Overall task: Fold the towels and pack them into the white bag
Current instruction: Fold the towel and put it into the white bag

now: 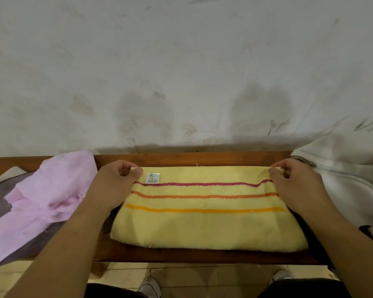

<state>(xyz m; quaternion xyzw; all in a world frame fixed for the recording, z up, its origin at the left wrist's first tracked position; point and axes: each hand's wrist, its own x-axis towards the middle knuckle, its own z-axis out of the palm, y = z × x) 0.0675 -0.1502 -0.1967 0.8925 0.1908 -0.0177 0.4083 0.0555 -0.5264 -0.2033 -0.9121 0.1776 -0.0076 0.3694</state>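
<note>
Yellow towel [207,226] folded flat, pretty much dead centre on the wooden surface [202,159], long side running left to right. Pale yellow terry with three stripes [202,196] across the far half: dark pink, orange, then yellow-orange. Small white label [153,178] with a barcode near the far left corner. Left hand [116,181] pinching that far left corner between thumb and curled fingers, right hand [293,183] doing the same at the far right corner, pink stripe kinked a bit there. Far edge pulled nearly straight, just short of the surface's back lip; near fold close to the front edge. Crumpled pink towel [45,190] just beside on the left, trailing toward the near left corner. White bag [342,186] with a zipper [323,166] close on the right, so not much spare room either side. Grubby wall [181,61] straight behind.
</note>
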